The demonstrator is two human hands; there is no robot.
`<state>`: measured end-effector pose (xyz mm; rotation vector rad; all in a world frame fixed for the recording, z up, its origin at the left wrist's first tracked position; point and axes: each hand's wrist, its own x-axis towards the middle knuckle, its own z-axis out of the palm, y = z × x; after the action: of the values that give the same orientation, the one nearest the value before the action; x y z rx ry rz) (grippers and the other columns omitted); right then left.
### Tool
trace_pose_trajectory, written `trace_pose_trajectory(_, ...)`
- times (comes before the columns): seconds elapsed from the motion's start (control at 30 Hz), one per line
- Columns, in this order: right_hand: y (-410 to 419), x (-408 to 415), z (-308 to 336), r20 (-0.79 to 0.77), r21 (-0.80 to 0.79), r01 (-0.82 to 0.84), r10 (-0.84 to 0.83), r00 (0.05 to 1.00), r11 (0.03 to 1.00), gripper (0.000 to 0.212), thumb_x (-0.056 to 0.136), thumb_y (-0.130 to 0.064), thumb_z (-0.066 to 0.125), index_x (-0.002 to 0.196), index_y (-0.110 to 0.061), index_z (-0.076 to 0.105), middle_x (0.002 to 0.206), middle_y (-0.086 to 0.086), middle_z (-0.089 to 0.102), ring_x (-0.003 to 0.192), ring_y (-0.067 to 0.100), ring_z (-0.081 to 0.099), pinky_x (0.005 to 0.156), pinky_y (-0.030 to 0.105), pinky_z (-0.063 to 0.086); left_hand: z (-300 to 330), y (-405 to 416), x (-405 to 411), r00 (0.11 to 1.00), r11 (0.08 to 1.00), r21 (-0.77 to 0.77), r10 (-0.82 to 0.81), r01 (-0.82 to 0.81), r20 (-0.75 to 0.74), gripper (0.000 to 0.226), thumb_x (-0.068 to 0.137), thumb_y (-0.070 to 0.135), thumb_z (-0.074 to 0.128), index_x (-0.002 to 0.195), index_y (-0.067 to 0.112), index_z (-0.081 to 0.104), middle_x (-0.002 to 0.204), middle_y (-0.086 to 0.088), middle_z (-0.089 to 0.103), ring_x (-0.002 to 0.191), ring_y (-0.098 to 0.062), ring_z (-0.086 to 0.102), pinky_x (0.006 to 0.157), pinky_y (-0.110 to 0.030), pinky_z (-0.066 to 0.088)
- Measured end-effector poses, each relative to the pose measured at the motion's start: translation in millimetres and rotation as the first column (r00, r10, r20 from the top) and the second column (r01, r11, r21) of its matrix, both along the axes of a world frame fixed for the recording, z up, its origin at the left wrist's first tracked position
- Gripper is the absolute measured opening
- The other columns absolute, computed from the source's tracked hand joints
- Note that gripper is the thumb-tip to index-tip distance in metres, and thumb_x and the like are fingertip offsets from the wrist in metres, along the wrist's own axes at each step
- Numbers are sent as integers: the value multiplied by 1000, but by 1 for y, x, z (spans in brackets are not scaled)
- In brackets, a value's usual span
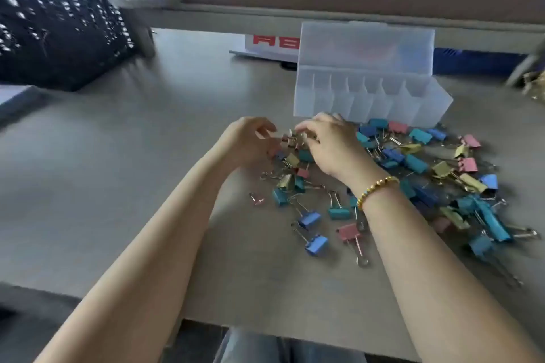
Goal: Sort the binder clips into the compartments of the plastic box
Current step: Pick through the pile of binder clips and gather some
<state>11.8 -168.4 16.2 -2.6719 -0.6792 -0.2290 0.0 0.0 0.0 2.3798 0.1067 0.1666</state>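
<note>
The right hand [330,144] covers the binder clips [413,162] lying just in front of the plastic box [368,97], and whatever small clip sits between its fingertips and the left hand [250,141] is too blurred to tell for colour or grip. Right of the plastic box, a brownish object [535,84] is cut off by the frame edge. Left of the box, the black mesh basket [59,15] is smeared by motion blur.

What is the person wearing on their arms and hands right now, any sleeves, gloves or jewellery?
No gloves and no sleeves show: both forearms are bare right down to the frame's lower edge. The left hand carries nothing on its wrist. The right hand has a bracelet of round gold-coloured beads around its wrist. No rings can be made out; the fingers are blurred.
</note>
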Motion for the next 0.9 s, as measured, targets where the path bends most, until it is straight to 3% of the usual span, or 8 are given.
trace_pose_trajectory(0.13,2,-5,-6,-64,-70,-28,23,998,997,30,94,-20,52,122,-24,61,122,1,54,117,21,41,101,34,31,-5,12,-5,994,995,51,-86,89,-61,27,80,40,70,98,19,68,82,6,59,67,-7,52,61,-14,40)
trace_pose_trajectory(0.23,-1,-2,-7,-104,-102,-14,4,995,995,23,93,-23,53,114,-21,64,119,-1,55,115,21,41,102,35,34,1,17,0,979,981,92,-158,170,-125,15,84,27,67,96,18,68,78,10,57,64,-3,49,52,-3,37)
trace_pose_trajectory(0.3,-5,-2,-7,-116,-82,-5,-4,993,997,20,93,-23,55,109,-20,65,117,0,57,113,20,43,100,34,35,4,15,0,972,980,98,-157,176,-173,11,85,23,64,95,19,66,76,10,59,69,-10,52,56,-14,40)
trace_pose_trajectory(0.37,-8,0,-5,-122,-54,1,-7,992,999,20,93,-21,55,110,-18,64,117,1,58,113,21,45,99,34,38,7,8,2,984,988,101,-101,116,-146,20,88,25,59,107,18,62,85,5,61,78,-16,55,64,-24,40)
trace_pose_trajectory(0.47,-10,3,-1,-114,-39,8,-12,993,999,26,94,-16,53,118,-16,60,123,3,56,116,23,45,99,34,38,14,-8,15,993,969,219,-98,111,-67,42,87,32,62,127,23,52,113,-2,54,101,-19,54,81,-26,42)
trace_pose_trajectory(0.53,-15,3,-1,-138,-58,8,-16,990,998,31,94,-13,51,125,-17,56,127,3,53,121,23,41,102,35,36,14,-17,23,984,945,280,-144,169,-107,50,83,36,67,128,23,52,121,-4,50,105,-20,54,88,-27,43)
trace_pose_trajectory(0.73,-22,5,-2,-200,-131,-13,-13,980,991,39,95,-10,47,133,-20,51,132,2,47,126,23,36,106,36,31,9,-18,31,979,894,403,-158,196,-125,41,82,36,68,115,16,57,115,-6,55,89,-16,49,78,-27,42)
trace_pose_trajectory(0.9,-15,5,-2,-108,-226,-4,-20,994,974,34,95,-19,51,128,-16,52,128,5,50,121,24,39,102,36,35,7,-23,28,975,870,439,-196,223,-105,38,87,29,62,119,11,53,120,-9,54,102,-24,55,83,-29,43)
